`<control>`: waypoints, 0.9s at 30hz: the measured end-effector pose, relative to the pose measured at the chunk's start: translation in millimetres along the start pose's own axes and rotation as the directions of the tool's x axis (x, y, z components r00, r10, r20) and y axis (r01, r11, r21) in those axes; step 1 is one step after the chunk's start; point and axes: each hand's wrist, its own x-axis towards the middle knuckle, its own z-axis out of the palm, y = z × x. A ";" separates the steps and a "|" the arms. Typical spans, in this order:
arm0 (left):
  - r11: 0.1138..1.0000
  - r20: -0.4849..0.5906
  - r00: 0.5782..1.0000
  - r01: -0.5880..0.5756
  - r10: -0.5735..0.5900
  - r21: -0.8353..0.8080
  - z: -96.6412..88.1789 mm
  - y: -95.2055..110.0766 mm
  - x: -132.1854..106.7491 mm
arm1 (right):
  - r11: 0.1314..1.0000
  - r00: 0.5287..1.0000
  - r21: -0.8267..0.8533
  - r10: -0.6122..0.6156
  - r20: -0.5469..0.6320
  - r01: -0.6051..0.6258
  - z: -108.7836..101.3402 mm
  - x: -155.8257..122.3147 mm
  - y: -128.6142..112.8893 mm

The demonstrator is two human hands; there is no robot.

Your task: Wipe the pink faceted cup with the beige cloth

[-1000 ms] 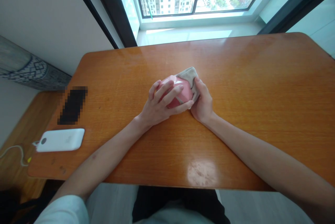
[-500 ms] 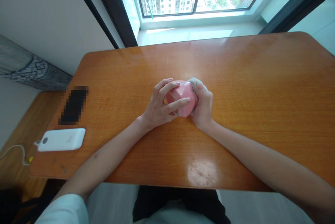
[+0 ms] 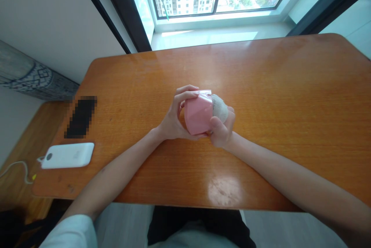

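Note:
A pink faceted object (image 3: pixel 198 116) is held just above the middle of the orange wooden table (image 3: pixel 278 97). My left hand (image 3: pixel 174 118) grips its left side, fingers curled over the top edge and thumb below. My right hand (image 3: pixel 222 128) is closed on a bunched beige cloth (image 3: pixel 219 105) and presses it against the object's right side. What the pink object is exactly I cannot make out.
A white power bank (image 3: pixel 68 155) with a cable lies near the table's left front corner. A dark blurred rectangle (image 3: pixel 80 116) sits just behind it. A window and sill run behind the table's far edge.
The pink object has been turned in my hands and lifted slightly. The cloth, spread behind it before, is now bunched in my right hand against its right side.

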 end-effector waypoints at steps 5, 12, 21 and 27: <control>0.958 0.141 0.972 0.213 -0.188 -0.190 -4.1 4.2 5.7 | 0.903 0.911 -0.122 -0.407 0.073 0.413 4.5 15.4 2.4; 0.890 0.237 0.934 0.334 -0.268 -0.309 -12.7 4.3 10.2 | 0.814 0.848 -0.239 -0.519 0.108 0.529 10.9 21.3 -5.7; 0.698 0.375 0.821 0.566 -0.430 -0.440 -19.0 -0.7 7.9 | 0.758 0.808 -0.279 -0.543 0.231 0.589 10.0 23.1 -12.0; 0.524 0.386 0.753 0.652 -0.534 -0.548 -16.7 6.7 7.9 | 0.716 0.793 -0.345 -0.520 0.317 0.607 11.7 20.6 -10.3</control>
